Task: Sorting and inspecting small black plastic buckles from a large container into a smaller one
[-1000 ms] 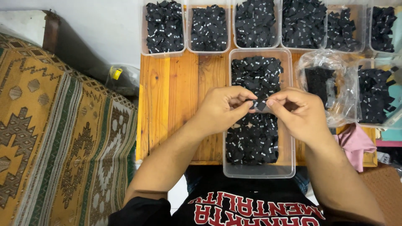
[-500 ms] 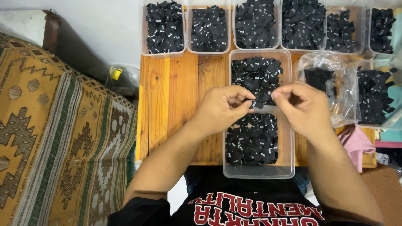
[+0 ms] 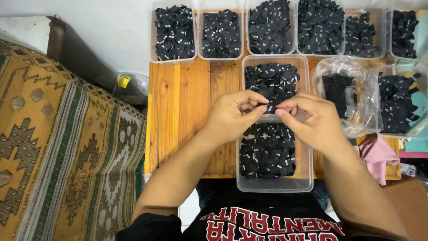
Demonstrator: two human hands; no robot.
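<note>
Head view shows me both hands meeting over the middle of the wooden bench point(image 3: 187, 111). My left hand point(image 3: 234, 114) and right hand point(image 3: 310, 120) are curled, thumbs and forefingers pinched from either side on one small black fabric label point(image 3: 270, 108), held just above the seam where two clear plastic tubs meet. The near tub point(image 3: 274, 184) sits at the bench's front edge, its bottom covered with the same black labels, each flecked with a tiny white mark; my wrists hide its upper part. The far tub point(image 3: 249, 62) touches it end to end and holds a similar loose heap.

Right of my right hand lies a crumpled clear plastic bag point(image 3: 352, 96) with a flat black stack inside, and beyond it, at the bench's right edge, another tub of labels point(image 3: 401, 105). A pink cloth point(image 3: 376, 154) hangs off the front right corner. Along the back edge runs a row of tubs point(image 3: 176, 60), all filled with black labels.

Bench boards are orange-brown, grainy and knotted. Off the left edge lies a woven rug point(image 3: 62, 156) in mustard and green patterns, with a small yellow-capped item point(image 3: 124, 81) inside clear plastic wrap beside it. Both forearms come in from the front edge, elbows spread, converging.
</note>
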